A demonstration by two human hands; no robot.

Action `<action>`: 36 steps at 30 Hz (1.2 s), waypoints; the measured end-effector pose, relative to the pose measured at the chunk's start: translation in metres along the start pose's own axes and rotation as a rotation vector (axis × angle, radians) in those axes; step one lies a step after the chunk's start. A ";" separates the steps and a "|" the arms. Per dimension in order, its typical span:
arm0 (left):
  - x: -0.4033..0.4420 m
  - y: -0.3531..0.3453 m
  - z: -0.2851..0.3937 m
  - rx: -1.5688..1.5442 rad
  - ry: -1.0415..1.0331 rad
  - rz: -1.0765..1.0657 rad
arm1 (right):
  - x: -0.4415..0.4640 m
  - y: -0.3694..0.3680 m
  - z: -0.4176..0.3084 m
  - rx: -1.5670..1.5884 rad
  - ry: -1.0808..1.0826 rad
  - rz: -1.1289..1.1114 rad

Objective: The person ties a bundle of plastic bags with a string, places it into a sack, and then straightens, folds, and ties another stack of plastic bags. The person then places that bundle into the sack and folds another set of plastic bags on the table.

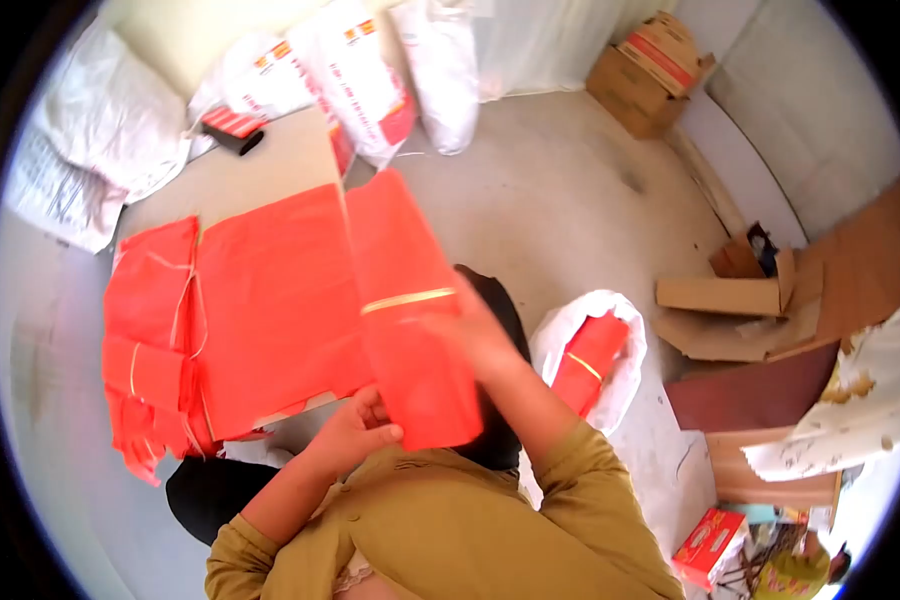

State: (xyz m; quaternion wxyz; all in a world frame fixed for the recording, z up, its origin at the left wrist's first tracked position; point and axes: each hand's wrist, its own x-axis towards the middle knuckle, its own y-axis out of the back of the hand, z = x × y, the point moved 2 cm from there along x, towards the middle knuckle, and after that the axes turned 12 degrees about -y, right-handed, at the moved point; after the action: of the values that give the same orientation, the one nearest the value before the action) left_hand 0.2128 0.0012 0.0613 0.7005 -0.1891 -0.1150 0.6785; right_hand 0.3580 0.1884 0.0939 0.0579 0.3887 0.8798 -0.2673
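Observation:
A long folded red bundle, of cloth or bag-like material with a yellow band round its middle, is held tilted in front of me. My right hand, a little blurred, grips its right side near the band. At the lower left edge, my left hand has its thumb against the bundle and its fingers curled, partly hidden. Flat red sheets lie to the left on a cardboard-topped surface. More folded red material, with pale strings, hangs at that surface's left edge.
An open white sack on my right contains another banded red bundle. White printed sacks stand along the back wall. Cardboard boxes stand in the far corner, with open cartons at right. Another person is at lower right.

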 end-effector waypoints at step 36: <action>-0.107 0.149 -0.163 0.164 0.484 0.592 | -0.155 0.328 0.180 -0.977 -0.238 1.418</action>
State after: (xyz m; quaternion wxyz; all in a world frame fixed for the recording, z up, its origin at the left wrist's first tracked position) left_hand 0.1398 -0.1216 -0.1381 0.4943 -0.3119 0.1677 0.7939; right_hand 0.6809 0.1766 -0.1506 0.4628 0.7462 0.4345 0.2005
